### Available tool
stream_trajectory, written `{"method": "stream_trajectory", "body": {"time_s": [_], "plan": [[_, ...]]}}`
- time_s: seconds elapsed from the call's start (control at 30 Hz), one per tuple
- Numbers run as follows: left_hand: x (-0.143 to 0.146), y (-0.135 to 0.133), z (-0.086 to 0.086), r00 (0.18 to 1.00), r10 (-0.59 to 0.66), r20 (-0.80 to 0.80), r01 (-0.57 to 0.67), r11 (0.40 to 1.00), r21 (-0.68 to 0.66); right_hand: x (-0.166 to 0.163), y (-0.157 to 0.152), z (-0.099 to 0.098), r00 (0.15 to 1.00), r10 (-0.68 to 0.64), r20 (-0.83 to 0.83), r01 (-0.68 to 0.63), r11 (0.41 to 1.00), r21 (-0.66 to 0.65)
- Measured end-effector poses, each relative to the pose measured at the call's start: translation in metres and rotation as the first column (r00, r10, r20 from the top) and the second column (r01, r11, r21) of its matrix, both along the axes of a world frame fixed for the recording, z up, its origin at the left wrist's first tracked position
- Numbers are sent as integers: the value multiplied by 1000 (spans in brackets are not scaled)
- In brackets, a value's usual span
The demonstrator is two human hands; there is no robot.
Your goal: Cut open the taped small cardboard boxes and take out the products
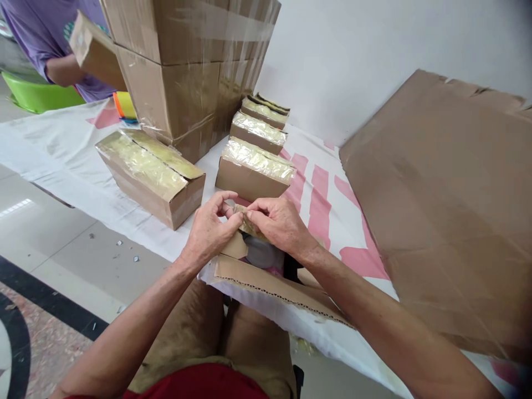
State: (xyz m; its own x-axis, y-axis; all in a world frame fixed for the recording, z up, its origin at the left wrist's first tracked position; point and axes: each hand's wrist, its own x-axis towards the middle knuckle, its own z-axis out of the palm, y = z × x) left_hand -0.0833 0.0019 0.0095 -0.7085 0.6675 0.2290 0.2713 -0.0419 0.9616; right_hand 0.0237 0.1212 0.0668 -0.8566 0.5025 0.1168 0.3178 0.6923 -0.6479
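Note:
Right below me at the table's near edge stands an open cardboard box [282,285], its near flap folded out toward me. Inside it shows a grey rounded item [262,254], partly covered by my hands and the flaps. Over the box's far side, my left hand [214,224] pinches with thumb and fingers. My right hand [282,221] pinches close beside it, fingertips nearly touching the left thumb. Between them is a small piece of shiny yellowish tape [248,223], mostly hidden by the fingers.
Taped cardboard boxes stand left [145,166] and ahead [255,169], with more behind. Large stacked cartons [187,88] rise at the back. A big cardboard sheet [440,210] leans at right. Across the table, a person in a purple shirt [41,39] holds a box [100,52].

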Motion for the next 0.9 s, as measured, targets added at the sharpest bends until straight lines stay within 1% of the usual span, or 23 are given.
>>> {"method": "stream_trajectory", "body": {"time_s": [0.07,0.23,0.37,0.43,0.5,0.57,0.63,0.73,0.8,0.9], "plan": [[0,0,0,999,-3,-35,2,1000,-24,2,0,-3,999,-7,-37,6,999,-41],[-1,-1,4,988,25,-154,-38,996,-84,3,-1,-7,997,-15,-71,9,996,-89],[-3,-1,5,985,23,-169,-41,993,-108,10,1,-6,988,-56,-146,36,990,-138],[-3,-1,4,985,19,-174,-39,993,-114,18,0,-5,980,-88,-178,64,988,-138],[-3,-1,4,983,20,-184,-41,993,-114,27,-1,-4,975,-105,-197,86,991,-102],[-2,-1,4,980,25,-197,-48,993,-111,36,-3,-5,972,-103,-212,97,995,-37],[-2,-1,5,977,26,-212,-51,992,-115,43,-5,-9,967,-95,-237,112,992,57],[-2,-1,6,972,26,-233,-59,989,-135,52,-4,-15,961,-88,-264,141,972,188],[-2,-2,7,970,19,-241,-58,986,-154,58,-3,-17,957,-94,-275,155,965,211],[-2,-4,9,969,5,-247,-52,981,-185,70,0,-17,941,-130,-312,191,966,173]]}}
